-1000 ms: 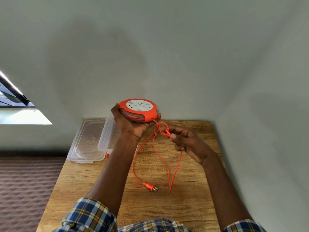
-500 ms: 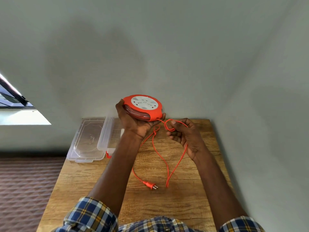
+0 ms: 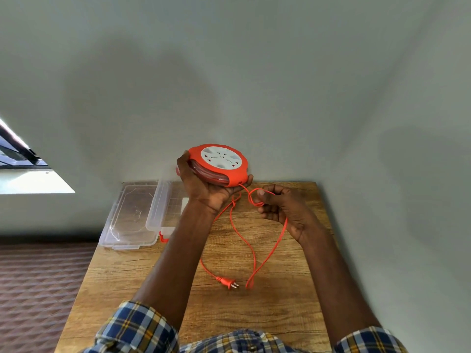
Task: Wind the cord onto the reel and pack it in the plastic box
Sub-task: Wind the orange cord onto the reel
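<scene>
An orange reel (image 3: 230, 174) with a white socket face is held up above the table's far edge, gripped from the left and below by my left hand (image 3: 204, 187). Its orange cord (image 3: 270, 250) leaves the reel's lower right, loops through my right hand (image 3: 283, 210), and hangs in long loops down to the table. The orange plug (image 3: 229, 282) lies on the wood near the middle. The clear plastic box (image 3: 163, 212) stands open at the table's far left, partly hidden by my left arm.
The box's clear lid (image 3: 127, 222) lies flat to the left of the box, overhanging the wooden table (image 3: 293, 301). Grey walls close the far and right sides. A patterned floor lies to the left.
My left hand has lifted the reel higher and tilted it. The right hand has moved up and right with the cord loop, and the plug has slid slightly toward the far side.
</scene>
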